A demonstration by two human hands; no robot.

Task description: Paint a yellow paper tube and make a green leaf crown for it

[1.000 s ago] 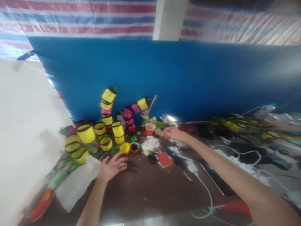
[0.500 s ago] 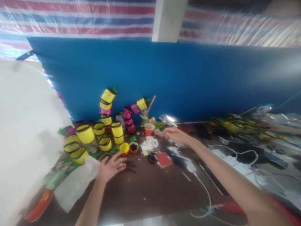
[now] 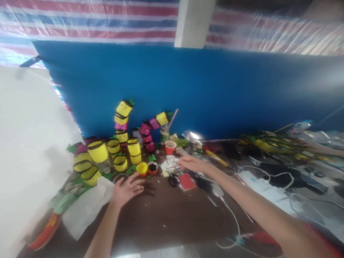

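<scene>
My left hand point(image 3: 127, 191) is held over the brown table point(image 3: 150, 218), fingers spread and nothing in them. Just beyond its fingertips are a small yellow-lined cup point(image 3: 142, 168) and a small cup with dark contents point(image 3: 153, 167). My right hand point(image 3: 192, 163) reaches in from the right, fingers pinched together. A thin stick point(image 3: 175, 166) seems to poke out from its fingertips over a crumpled white tissue point(image 3: 168, 163); blur hides its details. A red paper cup point(image 3: 170, 147) stands behind the tissue. Black-handled scissors point(image 3: 174, 180) and a red square packet point(image 3: 187, 182) lie nearer me.
Several yellow cup pieces point(image 3: 97, 152) with black rims crowd the left, beside a white sheet point(image 3: 86, 208). Curved yellow-and-magenta cup chains point(image 3: 146, 136) stand by the blue panel point(image 3: 188, 89). A white power strip point(image 3: 266, 190) with cables and a yellow cutter point(image 3: 217, 157) are right.
My right hand has moved left and slightly toward me, from beside the red paper cup to the white tissue. The yellow cutter has come into sight behind my arm. My left hand stays still.
</scene>
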